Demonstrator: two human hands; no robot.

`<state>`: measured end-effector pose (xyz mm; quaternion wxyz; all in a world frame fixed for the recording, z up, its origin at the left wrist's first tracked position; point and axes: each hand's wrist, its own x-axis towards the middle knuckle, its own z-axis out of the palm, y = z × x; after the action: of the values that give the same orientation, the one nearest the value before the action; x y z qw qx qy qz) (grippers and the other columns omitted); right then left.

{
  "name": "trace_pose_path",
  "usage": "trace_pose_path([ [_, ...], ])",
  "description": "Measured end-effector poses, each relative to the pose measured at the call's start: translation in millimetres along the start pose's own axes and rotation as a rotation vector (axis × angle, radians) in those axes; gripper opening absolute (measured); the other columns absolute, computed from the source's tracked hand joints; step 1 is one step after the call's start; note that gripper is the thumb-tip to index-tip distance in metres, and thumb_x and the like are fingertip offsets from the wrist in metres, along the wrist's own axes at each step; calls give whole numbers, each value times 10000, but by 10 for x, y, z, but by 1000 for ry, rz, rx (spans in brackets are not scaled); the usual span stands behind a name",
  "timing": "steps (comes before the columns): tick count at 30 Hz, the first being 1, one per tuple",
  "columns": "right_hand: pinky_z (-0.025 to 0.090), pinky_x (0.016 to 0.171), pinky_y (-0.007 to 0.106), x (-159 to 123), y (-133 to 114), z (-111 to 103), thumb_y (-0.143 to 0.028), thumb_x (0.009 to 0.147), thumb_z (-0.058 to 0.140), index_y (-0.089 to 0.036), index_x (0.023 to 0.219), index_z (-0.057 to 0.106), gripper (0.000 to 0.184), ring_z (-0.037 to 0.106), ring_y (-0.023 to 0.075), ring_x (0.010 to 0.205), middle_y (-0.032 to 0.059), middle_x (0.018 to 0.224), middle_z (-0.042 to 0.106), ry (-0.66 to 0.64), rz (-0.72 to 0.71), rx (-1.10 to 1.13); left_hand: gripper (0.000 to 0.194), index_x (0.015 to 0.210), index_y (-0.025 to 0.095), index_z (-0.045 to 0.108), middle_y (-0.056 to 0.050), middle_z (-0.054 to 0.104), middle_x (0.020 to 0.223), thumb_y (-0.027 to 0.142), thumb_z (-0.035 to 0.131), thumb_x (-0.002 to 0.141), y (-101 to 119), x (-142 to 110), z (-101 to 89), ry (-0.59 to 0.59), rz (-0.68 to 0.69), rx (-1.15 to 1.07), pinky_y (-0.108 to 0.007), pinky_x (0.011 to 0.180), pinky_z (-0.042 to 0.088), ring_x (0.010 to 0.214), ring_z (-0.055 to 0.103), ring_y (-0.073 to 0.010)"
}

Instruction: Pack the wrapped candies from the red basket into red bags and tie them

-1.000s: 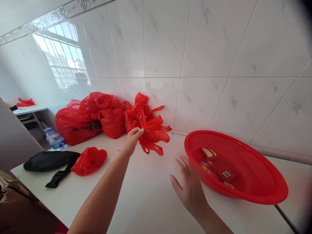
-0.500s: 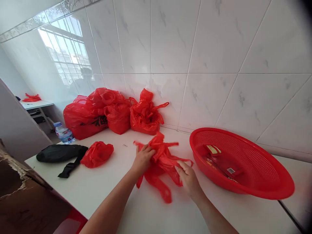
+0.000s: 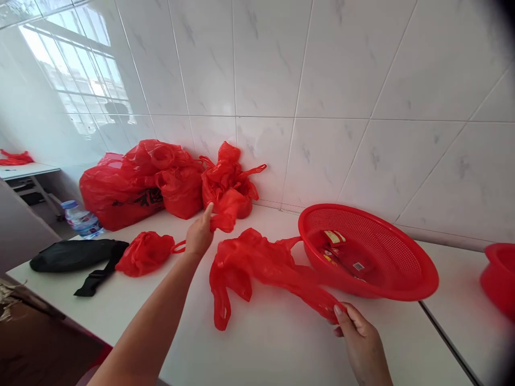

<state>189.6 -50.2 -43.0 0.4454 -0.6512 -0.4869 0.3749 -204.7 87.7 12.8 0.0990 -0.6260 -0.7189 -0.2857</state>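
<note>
My right hand (image 3: 359, 336) pinches one end of a thin red plastic bag (image 3: 261, 257), which trails leftward over the white table (image 3: 273, 343). Its two loose handles hang toward the table's front. My left hand (image 3: 200, 234) is closed on another piece of red plastic bag (image 3: 227, 210), held up before the standing bags; a thin loop of it sticks out left of the wrist. Whether the two pieces join cannot be made out. Right of them, a red perforated basket (image 3: 374, 241) holds flat red packets (image 3: 348, 262), one with a white label.
Full red plastic bags (image 3: 120, 187) stand along the tiled wall. At the left are a water bottle (image 3: 82, 220), a black waist bag (image 3: 74, 254) and a crumpled red bag (image 3: 145, 253). A cardboard box (image 3: 36, 332) is at the lower left, another red container (image 3: 501, 279) at far right.
My hands have moved apart, the left up and leftward, the right down and rightward. The bunched red plastic between them has spread out. The view has turned to the right.
</note>
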Motion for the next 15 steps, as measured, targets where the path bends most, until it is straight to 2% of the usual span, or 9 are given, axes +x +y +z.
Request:
trace_pose_path([
  [2,496,640,275,-55,38,-92,-601,743,509,-189,873,626,447,579,196,698,52,801,645,-6,25,32,666,1410,209,258,-159,562,1172,98,432,777,-102,51,-70,27,-52,45,-427,860,410,1061,541,-329],
  [4,495,686,264,-117,61,-157,-576,739,539,-193,883,626,419,591,209,794,58,862,656,-53,42,88,684,1374,197,350,-194,492,1269,67,481,715,-112,27,-122,-28,-53,80,-525,898,381,1177,449,-397],
  [5,492,707,259,-146,63,-175,-557,740,553,-193,888,628,400,592,211,826,58,878,658,-76,51,125,689,1352,191,390,-198,442,1326,57,505,686,-55,-17,-139,-67,-10,75,-560,921,358,1235,382,-416],
  [7,485,714,251,-187,50,-179,-521,730,592,-190,883,636,368,590,204,826,55,873,659,-98,63,212,669,1322,198,433,-160,336,1427,61,530,674,200,-162,-158,-128,165,2,-546,991,326,1317,280,-381],
  [8,482,704,247,-199,37,-173,-504,715,620,-187,868,643,353,587,198,810,53,857,656,-103,62,263,614,1309,213,450,-122,331,1441,76,511,714,389,-255,-160,-119,286,-86,-497,1030,317,1326,289,-325],
  [10,478,675,238,-208,14,-170,-461,682,676,-183,811,652,307,575,180,762,42,796,641,-127,50,377,475,1239,251,526,-62,367,1430,88,423,805,835,-453,-145,-168,441,-285,-391,1040,350,1281,381,-227],
  [12,472,620,230,-209,31,-226,-415,657,718,-191,757,648,255,549,150,666,15,687,604,-172,50,504,385,1190,292,573,-18,457,1373,167,400,869,1260,-626,-98,-335,598,-479,-365,1048,349,1271,397,-203],
  [14,470,567,233,-209,114,-377,-370,619,758,-207,736,639,234,530,133,592,-3,629,585,-185,103,621,428,1326,318,438,-7,495,1348,315,436,898,1554,-747,-9,-674,721,-647,-338,1006,396,1223,459,-193],
  [15,473,540,241,-208,178,-485,-354,585,781,-217,738,638,250,531,133,564,-6,624,592,-162,150,671,461,1355,321,397,-12,510,1336,387,435,900,1633,-787,51,-829,764,-674,-352,992,405,1206,481,-202],
])
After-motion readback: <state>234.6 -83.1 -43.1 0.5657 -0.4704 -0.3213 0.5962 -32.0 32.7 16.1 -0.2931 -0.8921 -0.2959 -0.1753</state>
